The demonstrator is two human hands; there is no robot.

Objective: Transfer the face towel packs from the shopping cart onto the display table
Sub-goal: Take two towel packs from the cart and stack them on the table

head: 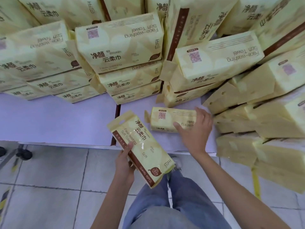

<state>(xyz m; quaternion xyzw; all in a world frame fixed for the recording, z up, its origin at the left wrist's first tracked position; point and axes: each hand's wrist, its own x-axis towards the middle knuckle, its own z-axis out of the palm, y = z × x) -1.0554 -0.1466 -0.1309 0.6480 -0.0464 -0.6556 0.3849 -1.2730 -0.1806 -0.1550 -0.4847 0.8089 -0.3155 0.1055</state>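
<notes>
My left hand (124, 162) grips a yellow face towel pack (142, 146) by its long edge, tilted, at the front edge of the white display table (57, 121). A second yellow pack (166, 119) lies flat on the table just beyond. My right hand (195, 129) rests on that pack's right end, thumb across its top and fingers spread over its far edge. Several stacks of the same packs (122, 52) fill the back of the table. The shopping cart is not in view.
More yellow packs (264, 126) are piled along the table's right side, some hanging past its front edge. A dark seam (116, 123) splits the tabletop. Grey tiled floor (49, 187), black wheels (24, 154) at far left, my jeans legs below.
</notes>
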